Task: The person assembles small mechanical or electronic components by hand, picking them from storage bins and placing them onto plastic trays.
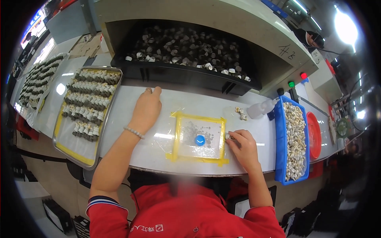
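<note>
My right hand (pixel 244 146) pinches a small whitish cap-shaped part (pixel 227 136) between thumb and fingertips, at the right edge of a yellow-taped square (pixel 184 152) on the white table. Inside the square are a round blue piece (pixel 199 140) and scattered grey spots. My left hand (pixel 147 107) wears a ring and a bead bracelet and is low over the table, just short of the black bin (pixel 170 70). Its fingers curl downward, and their tips are hidden. Small white and dark parts (pixel 178 43) fill the bin.
On the left, a metal tray (pixel 75 148) holds rows of white-and-dark parts. At right stand a blue bin (pixel 281 158) of small cream parts, a red basin (pixel 313 135) and a squeeze bottle (pixel 260 110). A few loose parts (pixel 240 114) lie nearby. A beige machine housing (pixel 238 20) overhangs the black bin.
</note>
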`<state>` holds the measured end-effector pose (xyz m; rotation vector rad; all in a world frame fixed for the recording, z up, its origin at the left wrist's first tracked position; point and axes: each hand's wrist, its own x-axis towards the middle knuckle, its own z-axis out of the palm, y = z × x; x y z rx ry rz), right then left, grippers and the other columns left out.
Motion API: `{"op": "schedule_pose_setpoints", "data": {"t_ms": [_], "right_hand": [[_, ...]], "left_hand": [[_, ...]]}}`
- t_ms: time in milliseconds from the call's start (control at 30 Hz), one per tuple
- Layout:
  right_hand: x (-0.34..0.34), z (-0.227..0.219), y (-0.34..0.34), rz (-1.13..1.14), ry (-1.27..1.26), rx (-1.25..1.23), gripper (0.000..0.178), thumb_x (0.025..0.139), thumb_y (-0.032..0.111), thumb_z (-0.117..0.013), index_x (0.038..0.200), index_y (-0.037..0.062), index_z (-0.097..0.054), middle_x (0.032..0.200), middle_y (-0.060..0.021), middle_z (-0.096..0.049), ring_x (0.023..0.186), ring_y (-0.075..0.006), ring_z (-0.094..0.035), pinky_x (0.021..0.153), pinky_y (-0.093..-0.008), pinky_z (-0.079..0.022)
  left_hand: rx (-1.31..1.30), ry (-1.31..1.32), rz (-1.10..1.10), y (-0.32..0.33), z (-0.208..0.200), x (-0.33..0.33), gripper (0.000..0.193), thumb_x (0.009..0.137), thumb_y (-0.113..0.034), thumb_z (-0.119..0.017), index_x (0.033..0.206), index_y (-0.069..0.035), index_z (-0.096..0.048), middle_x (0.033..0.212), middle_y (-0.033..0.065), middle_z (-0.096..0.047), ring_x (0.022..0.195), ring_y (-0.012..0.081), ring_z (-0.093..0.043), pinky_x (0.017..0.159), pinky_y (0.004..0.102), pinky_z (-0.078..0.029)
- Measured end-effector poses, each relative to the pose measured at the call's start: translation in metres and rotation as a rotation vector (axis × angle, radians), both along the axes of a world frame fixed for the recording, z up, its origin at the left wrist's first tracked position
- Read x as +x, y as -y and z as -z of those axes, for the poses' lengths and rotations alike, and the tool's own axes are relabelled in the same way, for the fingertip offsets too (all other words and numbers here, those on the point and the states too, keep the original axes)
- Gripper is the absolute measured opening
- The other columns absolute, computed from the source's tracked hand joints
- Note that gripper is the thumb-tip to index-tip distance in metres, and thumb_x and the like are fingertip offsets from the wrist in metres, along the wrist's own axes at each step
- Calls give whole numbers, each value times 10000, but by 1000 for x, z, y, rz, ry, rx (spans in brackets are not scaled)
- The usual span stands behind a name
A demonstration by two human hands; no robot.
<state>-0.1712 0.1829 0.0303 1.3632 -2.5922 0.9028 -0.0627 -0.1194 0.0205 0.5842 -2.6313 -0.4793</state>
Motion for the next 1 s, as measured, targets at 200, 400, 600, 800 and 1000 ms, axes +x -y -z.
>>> {"op": "schedule_pose_setpoints", "data": {"t_ms": [200, 400, 600, 800, 1000], "right_hand": [[14, -21, 34, -276, -60, -52, 202, 702, 54, -671, 897, 15, -638, 828, -104, -579, 764, -237, -565, 665, -313, -472], [19, -24, 58, -414, -170, 146, 205, 682, 65, -651, 884, 34, -632, 822, -66, -573, 770, -220, -551, 694, -324, -460], [24, -28, 62, -456, -279, 281, 182, 694, 69, -612, 874, 47, -632, 817, -59, -566, 803, -211, -548, 729, -325, -437], [21, -27, 63, -427, -176, 138, 195, 689, 62, -650, 882, 37, -638, 814, -66, -576, 768, -224, -553, 698, -325, -445], [26, -29, 57, -276, 255, 43, 235, 740, 34, -647, 974, 20, -638, 861, -91, -594, 813, -209, -566, 723, -280, -447]], "left_hand": [[1088, -295, 168, -47, -8, 36, 226, 791, 10, -548, 1007, 3, -484, 859, 143, -576, 756, 210, -609, 689, 281, -508], [1649, -481, 143, -90, 4, 69, 194, 830, 12, -544, 1015, 42, -497, 875, 102, -599, 781, 164, -609, 728, 283, -519], [1743, -586, 146, -110, 11, 67, 199, 834, 4, -541, 1027, 46, -517, 902, 144, -605, 780, 243, -631, 729, 328, -531], [1807, -584, 186, -113, 17, 65, 204, 823, 3, -559, 1022, 41, -532, 902, 143, -610, 780, 238, -632, 729, 332, -533], [1801, -558, 216, -113, 19, 64, 204, 811, 3, -579, 1007, 40, -539, 903, 152, -614, 778, 242, -635, 708, 337, -543]]}}
